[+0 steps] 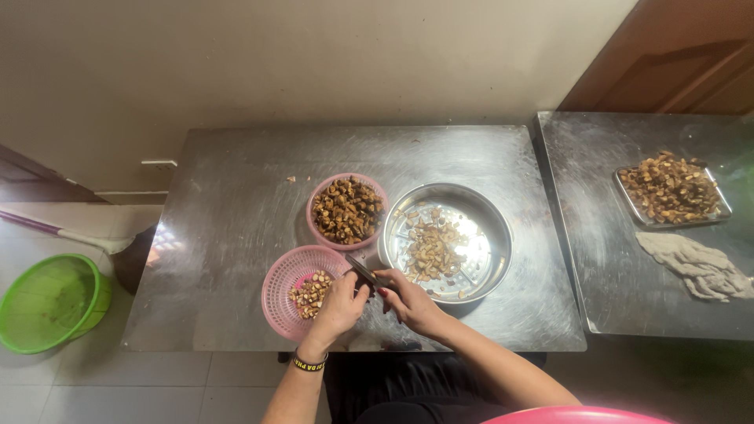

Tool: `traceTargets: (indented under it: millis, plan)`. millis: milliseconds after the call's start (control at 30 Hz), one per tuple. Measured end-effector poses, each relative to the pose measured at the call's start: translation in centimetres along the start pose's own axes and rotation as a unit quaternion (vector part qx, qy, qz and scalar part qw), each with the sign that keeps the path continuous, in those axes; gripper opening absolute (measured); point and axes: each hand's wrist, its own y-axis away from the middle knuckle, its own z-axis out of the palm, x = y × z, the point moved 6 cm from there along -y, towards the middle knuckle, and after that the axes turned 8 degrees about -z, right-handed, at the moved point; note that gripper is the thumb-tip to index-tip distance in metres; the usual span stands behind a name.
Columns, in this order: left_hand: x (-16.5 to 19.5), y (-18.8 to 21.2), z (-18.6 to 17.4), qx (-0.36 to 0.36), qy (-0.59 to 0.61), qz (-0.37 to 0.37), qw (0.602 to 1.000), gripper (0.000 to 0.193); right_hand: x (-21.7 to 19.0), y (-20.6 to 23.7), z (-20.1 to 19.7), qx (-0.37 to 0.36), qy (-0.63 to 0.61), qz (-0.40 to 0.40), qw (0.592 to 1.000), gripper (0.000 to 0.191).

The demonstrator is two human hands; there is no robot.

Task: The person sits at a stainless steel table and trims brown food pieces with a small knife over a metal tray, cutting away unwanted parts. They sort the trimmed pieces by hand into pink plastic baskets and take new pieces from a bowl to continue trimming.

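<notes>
My left hand (340, 308) and my right hand (409, 301) meet at the near edge of a steel table (228, 228). Between them is a dark pair of scissors (363, 272), gripped by the right hand. The left hand pinches something small by the blades; I cannot tell what. A near pink basket (284, 292) holds a few cut brown pieces. A far pink basket (317, 212) is full of brown dried pieces. A round steel bowl (493, 235) holds scattered pale brown pieces.
A second steel table (613, 259) on the right carries a steel tray (722, 212) of brown pieces and a grey rag (699, 267). A green basket (47, 302) and a broom (94, 242) are on the tiled floor at left. A pink rim (577, 414) shows at the bottom.
</notes>
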Motion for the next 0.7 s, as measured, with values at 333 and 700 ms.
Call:
traceTargets:
  millis: [333,700]
  plan:
    - [2.4,0.5,-1.2,0.003,-0.044,0.023,0.999,0.019,0.8,-0.4,0.8,-0.015,-0.084,0.067,0.994,0.031]
    - [1.8,-0.3,-0.8,-0.031,0.099,-0.029,0.994,0.016,3.8,-1.7,0.0,-0.022,-0.147,0.126,0.981,0.043]
